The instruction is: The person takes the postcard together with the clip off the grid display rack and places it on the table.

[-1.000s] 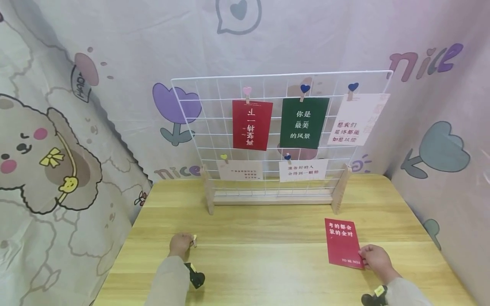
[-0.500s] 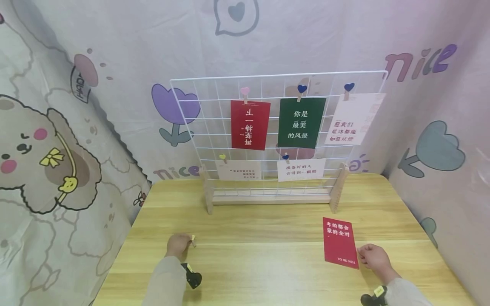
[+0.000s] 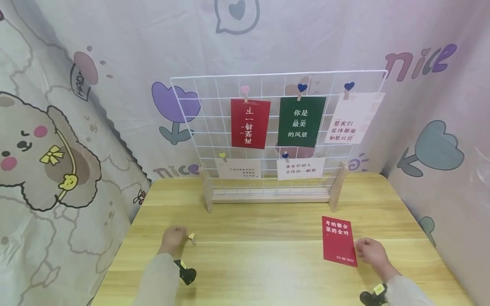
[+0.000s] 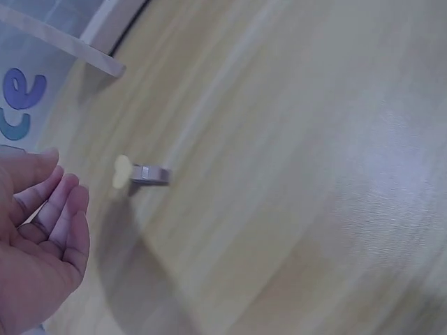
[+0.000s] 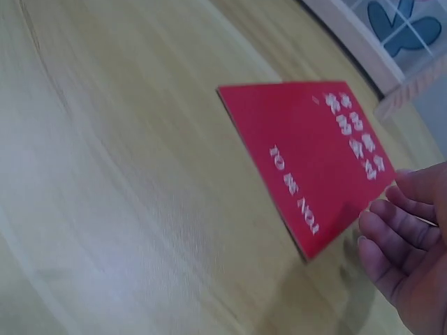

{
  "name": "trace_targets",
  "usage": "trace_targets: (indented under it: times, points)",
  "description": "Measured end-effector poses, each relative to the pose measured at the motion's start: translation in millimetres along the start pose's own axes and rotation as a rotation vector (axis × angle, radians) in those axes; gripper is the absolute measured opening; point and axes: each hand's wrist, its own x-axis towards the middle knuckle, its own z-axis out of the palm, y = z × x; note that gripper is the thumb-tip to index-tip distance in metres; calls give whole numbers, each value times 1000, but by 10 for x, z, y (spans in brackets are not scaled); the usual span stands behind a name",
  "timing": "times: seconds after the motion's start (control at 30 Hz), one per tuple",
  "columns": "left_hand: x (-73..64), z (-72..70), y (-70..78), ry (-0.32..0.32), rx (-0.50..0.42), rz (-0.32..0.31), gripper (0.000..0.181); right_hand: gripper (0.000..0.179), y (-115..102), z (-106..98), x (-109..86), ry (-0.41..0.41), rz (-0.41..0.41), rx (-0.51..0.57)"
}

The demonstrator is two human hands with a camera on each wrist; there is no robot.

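Note:
In the head view a small clothespin [image 3: 192, 239] with a yellow heart lies on the table at the left. My left hand [image 3: 174, 239] is just left of it, its fingers loosely bent and holding nothing. The left wrist view shows a gap between those fingertips [image 4: 73, 187] and the clothespin [image 4: 143, 174]. At the right, a red card [image 3: 338, 241] with white writing lies flat on the wood. My right hand [image 3: 372, 251] is at the card's right edge, fingers loosely curled. In the right wrist view its fingertips [image 5: 370, 218] come right up to the card [image 5: 293, 150].
Behind stands a white wire grid rack [image 3: 214, 127] on wooden feet. A red card [image 3: 250, 123], a green card [image 3: 301, 121] and several pale cards hang from it on heart clothespins. The wooden table [image 3: 245, 255] has patterned cloth [image 3: 115, 42] around its back and sides.
My left hand has let go of the clothespin and drawn a little to the left. The fingers of my right hand have come off the red card's edge.

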Motion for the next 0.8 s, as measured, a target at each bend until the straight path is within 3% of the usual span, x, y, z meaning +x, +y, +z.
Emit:
trace_targets:
  times: [0.07,0.27,0.53,0.63,0.8]
  points:
    - [-1,-29,34,14,49,27,34,36,-66,37,-7,-1,-12,19]
    - [25,-98,167,-7,22,59,37,34,-287,154,-7,-21,-70,31]
    - [-58,-119,408,-35,0,89,40,38,-552,232,-27,-41,-123,74]
    - [-82,-123,496,-37,-3,97,42,43,-513,252,79,-41,-138,92]
    - [-79,-135,648,-47,-19,117,44,48,-187,305,521,-40,-191,150]
